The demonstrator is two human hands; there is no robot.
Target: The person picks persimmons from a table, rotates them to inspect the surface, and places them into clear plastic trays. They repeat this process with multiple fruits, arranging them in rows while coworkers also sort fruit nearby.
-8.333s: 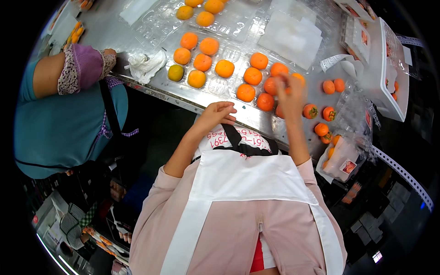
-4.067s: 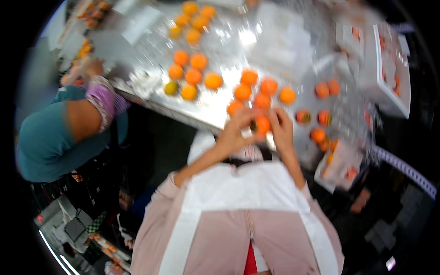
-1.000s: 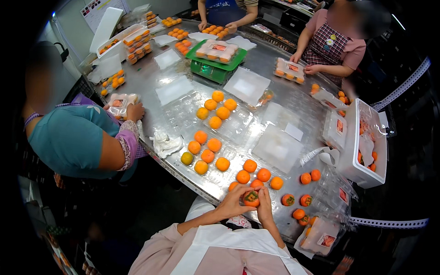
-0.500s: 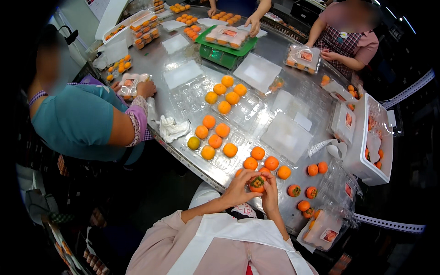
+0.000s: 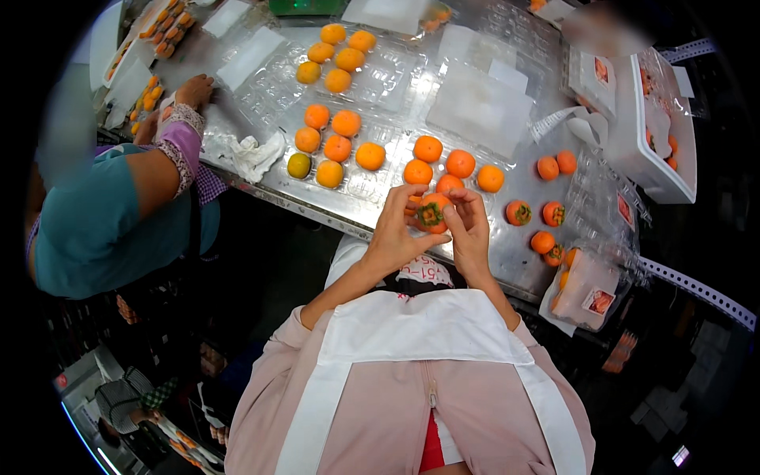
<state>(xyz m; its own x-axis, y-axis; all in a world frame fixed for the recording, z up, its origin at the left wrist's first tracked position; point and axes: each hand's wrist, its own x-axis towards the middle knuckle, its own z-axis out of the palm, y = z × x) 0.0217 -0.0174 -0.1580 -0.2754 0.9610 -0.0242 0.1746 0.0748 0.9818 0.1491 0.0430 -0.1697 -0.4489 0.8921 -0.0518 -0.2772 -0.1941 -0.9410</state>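
Note:
An orange persimmon (image 5: 432,215) with its green leafy cap facing me is between both hands, close above the table's near edge. My left hand (image 5: 394,229) curls round its left side. My right hand (image 5: 473,231) grips the right side, thumb next to the cap. Just beyond the hands, several persimmons such as this one (image 5: 460,164) sit in a group, partly covered by my fingers. To their left a clear plastic tray (image 5: 366,184) holds several more, including a greenish-yellow one (image 5: 298,165). To the right, loose persimmons (image 5: 518,213) lie on the metal table (image 5: 507,260).
A packed clear box (image 5: 584,291) stands at the near right corner. Beyond it is a white foam box (image 5: 661,170) with fruit inside. Pale sheets (image 5: 479,107) lie mid-table, and a crumpled white cloth (image 5: 255,157) rests by the left edge. A co-worker in teal (image 5: 119,206) works at left.
My view has tipped downward, so the far people have mostly left it. Both hands still hold the persimmon, its cap now turned more toward me. The co-worker's hand at left has reached farther over the table.

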